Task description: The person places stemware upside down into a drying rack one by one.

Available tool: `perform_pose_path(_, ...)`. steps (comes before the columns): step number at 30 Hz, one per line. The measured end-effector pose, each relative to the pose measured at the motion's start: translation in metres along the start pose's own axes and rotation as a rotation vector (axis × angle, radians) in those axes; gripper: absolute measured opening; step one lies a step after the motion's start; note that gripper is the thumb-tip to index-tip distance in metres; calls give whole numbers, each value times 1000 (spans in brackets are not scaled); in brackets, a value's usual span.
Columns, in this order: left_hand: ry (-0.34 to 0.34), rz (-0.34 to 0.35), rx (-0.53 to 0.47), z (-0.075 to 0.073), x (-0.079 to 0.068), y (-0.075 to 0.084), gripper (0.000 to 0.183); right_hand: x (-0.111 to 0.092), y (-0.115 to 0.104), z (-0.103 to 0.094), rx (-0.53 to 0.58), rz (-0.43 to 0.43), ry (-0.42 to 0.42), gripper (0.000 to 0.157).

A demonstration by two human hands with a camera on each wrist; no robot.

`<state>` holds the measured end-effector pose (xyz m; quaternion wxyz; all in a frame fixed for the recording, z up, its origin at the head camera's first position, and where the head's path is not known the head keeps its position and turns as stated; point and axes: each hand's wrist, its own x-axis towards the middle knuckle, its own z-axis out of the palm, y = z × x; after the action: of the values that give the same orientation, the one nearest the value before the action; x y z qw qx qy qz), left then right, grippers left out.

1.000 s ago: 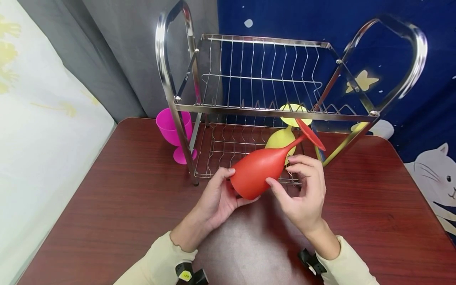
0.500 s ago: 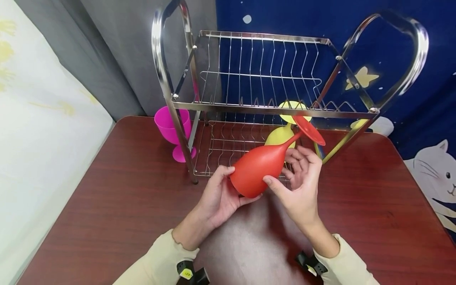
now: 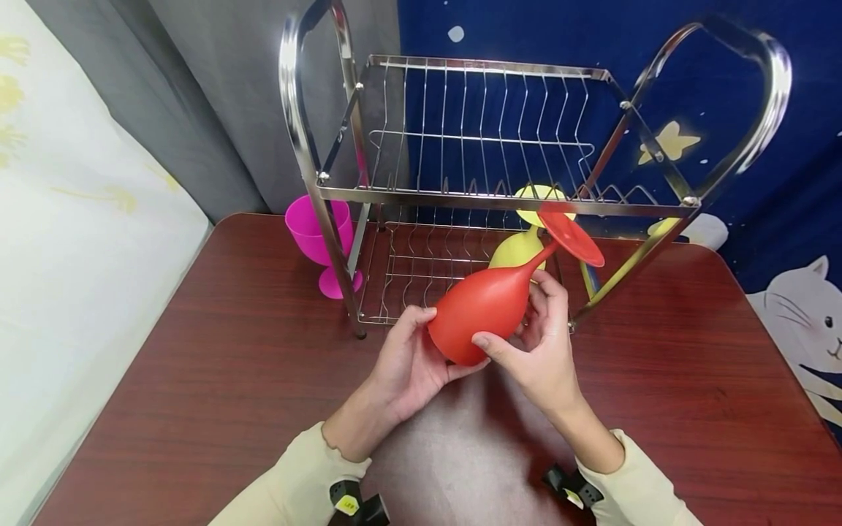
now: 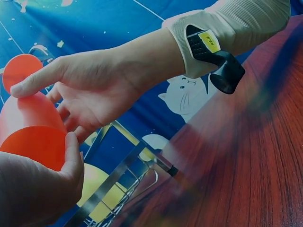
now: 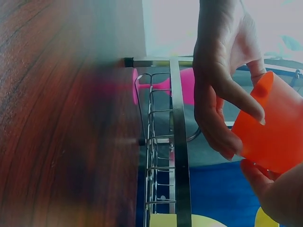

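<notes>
A red plastic goblet (image 3: 485, 310) is held tilted in front of the rack, its mouth toward the person and its round foot (image 3: 571, 235) up to the right. My left hand (image 3: 411, 365) pinches the rim, thumb on top and fingers beneath. On the bowl's right side my right hand (image 3: 542, 347) grips it, thumb in front and fingers curled behind, partly hidden. In the left wrist view the open mouth of the goblet (image 4: 40, 144) shows between both hands. Behind it a yellow goblet (image 3: 516, 250) stands upside down on the rack's lower tier.
A two-tier metal dish rack (image 3: 503, 203) stands at the back of the dark red wooden table (image 3: 217, 387). Just left of the rack, a magenta goblet (image 3: 316, 230) stands upright. Grey and blue curtains (image 3: 500, 29) hang behind.
My right hand has shifted left and closed in on the red goblet's bowl, its fingers going behind it. My left hand keeps its hold on the rim.
</notes>
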<state>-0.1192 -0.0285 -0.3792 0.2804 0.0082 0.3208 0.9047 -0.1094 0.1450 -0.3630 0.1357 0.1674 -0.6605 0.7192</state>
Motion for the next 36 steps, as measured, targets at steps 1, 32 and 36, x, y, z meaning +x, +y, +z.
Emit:
perform_pose_path(1,-4,1,0,0,0,0,48,0,0,0,-9,5,-2,91)
perform_pose_path(32,164,304,402,1,-9,1,47,0,-2,-2,-271,-97,42,88)
perform_pose_path(36,171,491,569,2,-11,1,46,0,1,-3,-362,-156,48,89)
